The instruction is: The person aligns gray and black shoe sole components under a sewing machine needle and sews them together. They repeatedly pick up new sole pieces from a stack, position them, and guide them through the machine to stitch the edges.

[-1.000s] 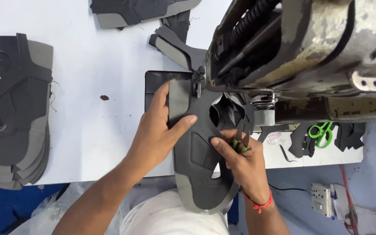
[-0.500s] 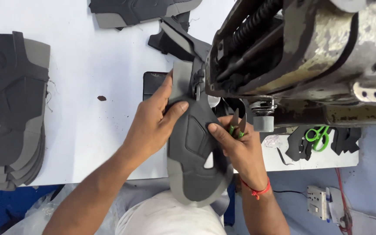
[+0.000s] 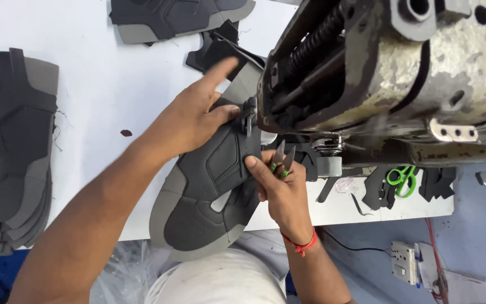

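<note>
The shoe upper [image 3: 209, 197], dark grey with lighter grey trim, lies on the white surface [image 3: 102, 84] with its top edge under the needle of the sewing machine [image 3: 389, 73]. Our left hand [image 3: 189, 121] presses flat on it, fingers spread, the forefinger stretched toward the machine. Our right hand [image 3: 279, 186] pinches the upper's right edge with the thumb while closed around green-handled thread snips [image 3: 281, 160]. We judge the stitching under way on this piece. A stack of matching uppers [image 3: 9, 152] sits at far left, more pieces [image 3: 175, 17] lie above, and green scissors [image 3: 401, 177] rest under the machine.
</note>
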